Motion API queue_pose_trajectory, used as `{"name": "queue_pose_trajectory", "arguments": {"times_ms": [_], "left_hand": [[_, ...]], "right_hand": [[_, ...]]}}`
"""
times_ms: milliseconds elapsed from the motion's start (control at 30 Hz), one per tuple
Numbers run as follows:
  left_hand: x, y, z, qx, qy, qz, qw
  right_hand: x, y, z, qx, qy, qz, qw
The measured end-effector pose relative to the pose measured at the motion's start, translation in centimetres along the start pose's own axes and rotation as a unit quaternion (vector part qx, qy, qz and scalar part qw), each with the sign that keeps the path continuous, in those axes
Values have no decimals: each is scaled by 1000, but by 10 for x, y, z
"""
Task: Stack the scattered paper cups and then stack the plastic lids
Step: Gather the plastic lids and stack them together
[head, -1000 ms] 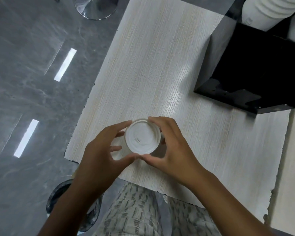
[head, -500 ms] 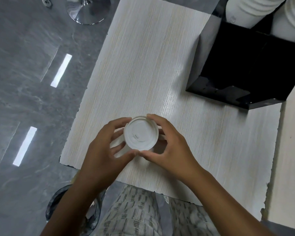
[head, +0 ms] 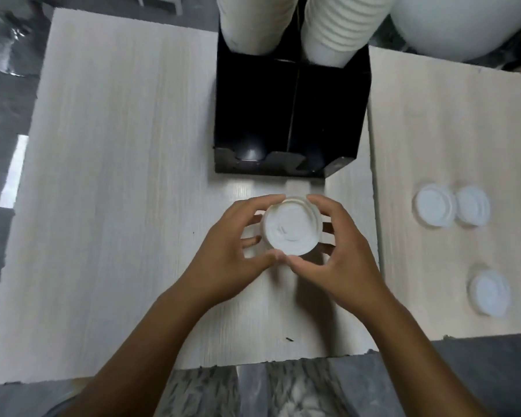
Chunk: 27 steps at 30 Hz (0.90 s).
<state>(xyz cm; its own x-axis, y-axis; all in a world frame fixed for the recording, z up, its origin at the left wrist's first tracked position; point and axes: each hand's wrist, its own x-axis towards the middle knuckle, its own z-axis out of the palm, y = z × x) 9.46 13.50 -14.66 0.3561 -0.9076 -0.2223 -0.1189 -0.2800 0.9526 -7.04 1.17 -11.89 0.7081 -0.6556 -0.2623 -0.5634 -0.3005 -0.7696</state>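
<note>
A stack of white plastic lids (head: 291, 225) stands on the pale wooden table (head: 118, 206), just in front of the black holder. My left hand (head: 223, 266) curls around its left side and my right hand (head: 337, 260) around its right side, thumbs meeting at the near edge. Two loose lids (head: 433, 209) (head: 472, 209) lie side by side on the right table, and a third lid (head: 489, 291) lies nearer to me. Two tall stacks of white paper cups (head: 253, 22) (head: 340, 28) rise from the holder.
The black two-slot holder (head: 289, 115) stands at the middle back. A seam separates the left table from the right table (head: 463, 115). A large white rounded object (head: 463, 22) sits at the back right. Grey floor lies to the left.
The view has swung to the right, bringing the right table and its loose lids into sight. Both hands stay cupped around the lid stack, now closer to the black holder.
</note>
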Motion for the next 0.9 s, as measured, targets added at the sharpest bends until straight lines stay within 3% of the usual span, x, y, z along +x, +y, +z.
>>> {"name": "queue_pose_trajectory", "arguments": {"times_ms": [600,900], "left_hand": [[14,4,-10,117,-38,23,992],[13,53,20,230,71,100,965]], "right_hand": [[-1,23,2,29,-15,30,999],[-7,51,-54,36,5,-21,999]]}}
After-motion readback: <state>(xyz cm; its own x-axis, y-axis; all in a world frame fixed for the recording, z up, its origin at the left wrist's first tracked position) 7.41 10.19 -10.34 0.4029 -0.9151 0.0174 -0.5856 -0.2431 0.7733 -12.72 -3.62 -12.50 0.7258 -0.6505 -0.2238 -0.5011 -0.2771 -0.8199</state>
